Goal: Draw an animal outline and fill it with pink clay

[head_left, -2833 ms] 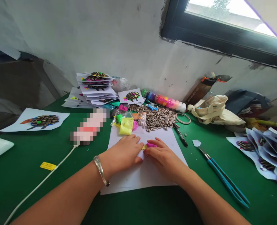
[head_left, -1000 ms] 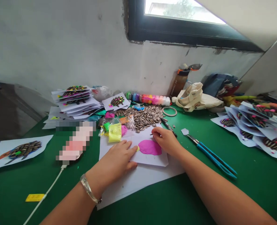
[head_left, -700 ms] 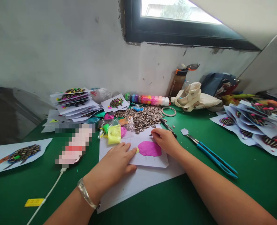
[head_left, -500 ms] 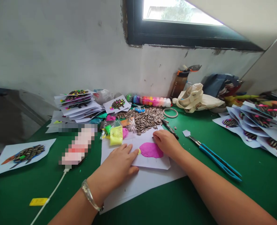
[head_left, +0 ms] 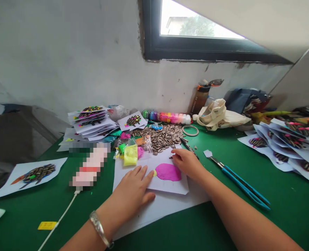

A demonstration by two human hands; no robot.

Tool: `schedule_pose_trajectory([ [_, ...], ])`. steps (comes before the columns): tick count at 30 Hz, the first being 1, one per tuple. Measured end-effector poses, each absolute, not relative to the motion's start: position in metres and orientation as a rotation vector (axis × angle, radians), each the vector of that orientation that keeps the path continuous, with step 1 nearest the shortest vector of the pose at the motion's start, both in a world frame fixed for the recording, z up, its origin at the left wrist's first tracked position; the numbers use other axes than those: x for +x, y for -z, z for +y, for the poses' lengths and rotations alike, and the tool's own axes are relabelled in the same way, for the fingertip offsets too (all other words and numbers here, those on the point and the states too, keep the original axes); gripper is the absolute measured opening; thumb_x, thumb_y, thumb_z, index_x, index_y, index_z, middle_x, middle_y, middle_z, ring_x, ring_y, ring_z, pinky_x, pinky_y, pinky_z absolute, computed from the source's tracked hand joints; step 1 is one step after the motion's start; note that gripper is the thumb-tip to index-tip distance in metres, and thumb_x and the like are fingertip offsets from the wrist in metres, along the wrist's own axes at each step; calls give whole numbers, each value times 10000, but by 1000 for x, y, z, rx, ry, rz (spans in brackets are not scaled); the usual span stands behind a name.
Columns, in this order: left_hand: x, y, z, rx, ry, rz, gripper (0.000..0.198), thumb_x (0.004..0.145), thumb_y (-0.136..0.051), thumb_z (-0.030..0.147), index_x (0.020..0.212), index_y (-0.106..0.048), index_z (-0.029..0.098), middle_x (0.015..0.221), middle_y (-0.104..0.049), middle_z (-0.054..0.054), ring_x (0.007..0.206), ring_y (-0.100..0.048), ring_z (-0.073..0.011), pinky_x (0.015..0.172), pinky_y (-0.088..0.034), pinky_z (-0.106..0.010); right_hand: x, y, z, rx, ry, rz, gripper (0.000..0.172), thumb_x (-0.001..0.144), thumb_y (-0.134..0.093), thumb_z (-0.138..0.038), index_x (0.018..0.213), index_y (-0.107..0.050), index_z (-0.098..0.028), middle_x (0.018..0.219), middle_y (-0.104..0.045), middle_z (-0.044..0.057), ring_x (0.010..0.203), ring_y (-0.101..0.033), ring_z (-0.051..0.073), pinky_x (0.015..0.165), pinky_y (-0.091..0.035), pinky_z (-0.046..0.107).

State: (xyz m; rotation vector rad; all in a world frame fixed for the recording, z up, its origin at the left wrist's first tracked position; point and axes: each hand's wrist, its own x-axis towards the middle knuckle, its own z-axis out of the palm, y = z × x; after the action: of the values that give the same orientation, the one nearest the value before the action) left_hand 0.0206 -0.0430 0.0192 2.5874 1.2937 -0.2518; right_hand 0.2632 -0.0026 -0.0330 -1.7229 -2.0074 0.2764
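A small white card lies on a larger white sheet. On the card is a flattened magenta clay shape, with a bit of yellow clay at its left end. My left hand rests flat with fingers spread over the card's left side, its index fingertip beside the yellow clay. At the card's upper right, my right hand is curled with thumb and fingers close together. A tiny dark thing shows at those fingertips, too small to name. Just beyond lies a pile of striped sunflower seeds.
Yellow clay in a bag and other clay packets lie left of the seeds. A black pen, tape roll and blue tweezers lie to the right. Stacks of decorated cards stand left and right. A bottle stands behind.
The whole view has shifted slightly downward. My right hand's fingers have loosened a little at the card's upper edge. My left hand stays on the card.
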Motion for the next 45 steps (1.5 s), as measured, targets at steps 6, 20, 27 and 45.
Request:
schedule_pose_trajectory([
  [6, 9, 4, -51, 2620, 186, 1364, 604, 930, -448, 482, 1472, -340, 240, 1550, -261, -101, 1424, -236, -323, 1133, -251, -534, 265, 21, -10, -1674, -320, -2015, 217, 889, -482, -165, 927, -693, -188, 893, -704, 45, 817, -618, 167, 719, -404, 243],
  [20, 9, 9, -59, 2635, 73, 1381, 662, 936, -399, 534, 1489, -301, 183, 1536, -278, -124, 1420, -241, -333, 1130, -250, -557, 254, 17, -19, -1637, -284, -2184, 254, 897, -479, -136, 798, -708, -183, 829, -645, 68, 839, -552, 179, 756, -376, 265],
  [27, 2, -3, -63, 2659, -39, 1384, 603, 915, -495, 462, 1444, -407, 187, 1448, -466, -128, 1325, -432, -327, 1080, -367, -517, 240, 24, -21, -1513, -343, -2191, 263, 884, -493, -85, 810, -726, -184, 871, -649, 64, 873, -548, 183, 799, -404, 280],
  [45, -47, -25, 107, 2333, -111, 2028, 342, 830, -483, 289, 1061, -715, 189, 1056, -723, -143, 1011, -633, -309, 816, -467, -362, 223, 33, -16, -1451, -557, -2032, 253, 873, -471, -88, 822, -700, -181, 883, -632, 70, 872, -564, 199, 784, -437, 305],
])
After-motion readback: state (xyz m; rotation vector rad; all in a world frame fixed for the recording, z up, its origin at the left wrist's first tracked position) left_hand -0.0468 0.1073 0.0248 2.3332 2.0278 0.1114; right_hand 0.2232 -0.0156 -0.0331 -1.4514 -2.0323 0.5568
